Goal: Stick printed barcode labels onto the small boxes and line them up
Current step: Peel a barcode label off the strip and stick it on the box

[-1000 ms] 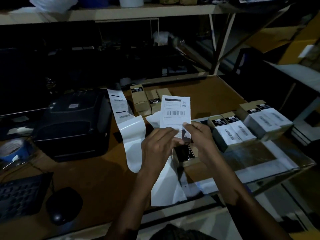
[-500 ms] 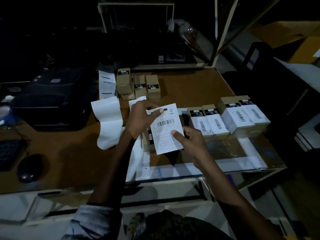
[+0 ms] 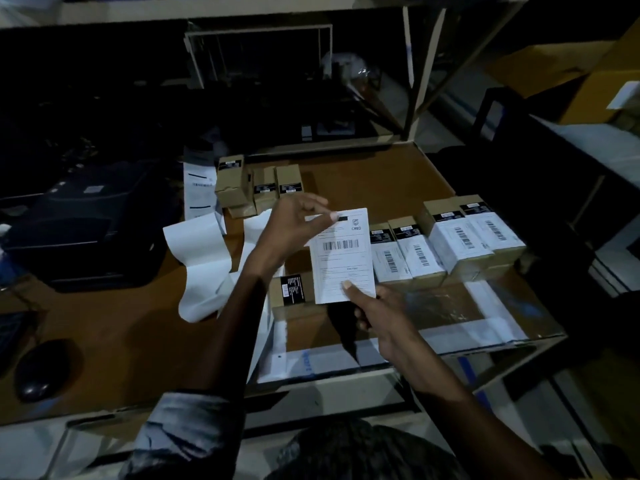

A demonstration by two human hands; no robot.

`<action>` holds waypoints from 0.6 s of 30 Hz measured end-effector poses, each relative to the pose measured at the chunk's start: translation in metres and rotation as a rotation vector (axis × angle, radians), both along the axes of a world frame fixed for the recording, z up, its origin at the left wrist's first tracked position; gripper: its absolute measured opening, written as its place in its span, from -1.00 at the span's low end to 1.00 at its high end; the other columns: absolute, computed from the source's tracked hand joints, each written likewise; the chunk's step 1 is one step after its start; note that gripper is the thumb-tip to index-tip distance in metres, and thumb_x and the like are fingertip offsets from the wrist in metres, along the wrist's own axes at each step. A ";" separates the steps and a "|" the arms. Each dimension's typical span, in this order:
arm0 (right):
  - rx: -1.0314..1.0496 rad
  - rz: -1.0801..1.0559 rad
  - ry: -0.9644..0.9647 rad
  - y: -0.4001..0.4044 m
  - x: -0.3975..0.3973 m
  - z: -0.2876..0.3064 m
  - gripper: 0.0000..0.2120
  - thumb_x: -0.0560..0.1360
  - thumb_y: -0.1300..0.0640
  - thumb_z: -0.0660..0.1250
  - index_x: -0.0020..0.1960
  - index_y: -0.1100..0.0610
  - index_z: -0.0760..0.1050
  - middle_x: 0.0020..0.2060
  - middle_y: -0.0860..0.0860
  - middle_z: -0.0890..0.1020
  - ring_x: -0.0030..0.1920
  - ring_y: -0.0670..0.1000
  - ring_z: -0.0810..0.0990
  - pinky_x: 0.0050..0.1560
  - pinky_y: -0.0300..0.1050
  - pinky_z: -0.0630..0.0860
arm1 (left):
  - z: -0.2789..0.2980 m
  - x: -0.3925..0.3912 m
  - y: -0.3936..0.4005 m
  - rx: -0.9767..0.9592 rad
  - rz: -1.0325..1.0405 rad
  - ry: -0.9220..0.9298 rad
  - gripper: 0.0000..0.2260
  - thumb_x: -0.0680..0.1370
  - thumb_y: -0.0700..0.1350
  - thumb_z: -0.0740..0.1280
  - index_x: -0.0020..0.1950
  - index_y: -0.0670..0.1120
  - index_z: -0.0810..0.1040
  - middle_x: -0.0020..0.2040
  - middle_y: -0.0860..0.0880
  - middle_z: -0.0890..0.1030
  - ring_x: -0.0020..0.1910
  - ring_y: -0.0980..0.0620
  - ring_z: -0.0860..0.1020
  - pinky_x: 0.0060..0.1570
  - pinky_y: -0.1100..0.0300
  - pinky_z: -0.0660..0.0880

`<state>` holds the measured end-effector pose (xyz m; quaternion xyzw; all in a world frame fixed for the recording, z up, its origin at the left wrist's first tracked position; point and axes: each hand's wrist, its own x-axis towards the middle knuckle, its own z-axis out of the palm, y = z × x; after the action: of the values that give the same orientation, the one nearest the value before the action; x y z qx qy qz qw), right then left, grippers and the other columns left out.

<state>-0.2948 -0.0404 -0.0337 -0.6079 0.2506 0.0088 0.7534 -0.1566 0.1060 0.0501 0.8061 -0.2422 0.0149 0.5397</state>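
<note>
A white barcode label (image 3: 341, 254) is stretched between my hands above a small brown box (image 3: 294, 292) on the wooden table (image 3: 363, 174). My left hand (image 3: 294, 225) pinches its top left corner. My right hand (image 3: 375, 311) pinches its bottom edge, thumb on the face. The box lies mostly under the label; only its left end with a black sticker shows. To the right stands a row of labelled boxes (image 3: 446, 245). Three unlabelled boxes (image 3: 258, 185) stand behind my left hand.
A black label printer (image 3: 86, 223) sits at the left, with a strip of white backing paper (image 3: 204, 265) curling from it across the table. A black mouse (image 3: 41, 370) lies at the front left. Taped plastic (image 3: 450, 320) covers the table's right front. Shelf frames rise behind.
The label came down from upright in front of me and now lies flatter over the brown box. My hands moved apart, the left to the top corner and the right to the bottom edge.
</note>
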 end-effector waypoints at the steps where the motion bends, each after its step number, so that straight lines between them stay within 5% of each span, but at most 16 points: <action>1: -0.010 0.002 0.025 0.001 0.001 -0.001 -0.77 0.46 -0.01 0.54 0.03 0.10 0.67 -0.17 0.07 0.72 -0.32 -0.07 0.51 -0.37 -0.18 0.44 | -0.004 0.005 0.002 0.016 0.008 0.010 -0.93 0.48 -0.03 0.52 -0.13 -0.01 0.73 0.10 0.01 0.66 0.14 0.14 0.57 0.04 0.08 0.53; 5: 0.015 -0.003 0.104 0.013 0.001 -0.003 -0.74 0.45 -0.03 0.54 -0.02 0.14 0.66 -0.19 0.07 0.71 -0.29 -0.07 0.53 -0.32 -0.16 0.47 | -0.027 0.018 0.012 0.114 0.040 -0.008 -0.85 0.49 0.00 0.51 -0.10 -0.08 0.76 0.03 -0.02 0.70 0.12 0.08 0.61 0.09 0.08 0.54; 11: -0.002 -0.048 0.120 0.038 -0.001 -0.017 -0.78 0.49 -0.08 0.50 -0.08 0.08 0.66 -0.12 -0.04 0.74 -0.18 -0.10 0.64 -0.14 -0.10 0.54 | -0.061 0.023 0.029 0.137 0.077 0.143 -0.81 0.48 0.05 0.51 -0.16 -0.08 0.76 -0.14 0.05 0.72 -0.11 0.12 0.66 -0.14 0.16 0.52; 18: 0.000 -0.160 0.033 0.055 -0.009 -0.037 -0.87 0.47 0.03 0.53 -0.08 0.09 0.71 -0.12 -0.04 0.76 -0.13 -0.16 0.72 -0.19 -0.32 0.57 | -0.075 0.021 0.029 0.098 0.036 0.283 -0.82 0.46 0.01 0.54 -0.20 -0.09 0.75 -0.26 0.01 0.71 -0.25 0.14 0.61 -0.28 0.28 0.41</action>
<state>-0.3034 0.0142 -0.0705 -0.5856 0.3109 -0.0415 0.7475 -0.1355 0.1350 -0.0251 0.8297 -0.1497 -0.1010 0.5282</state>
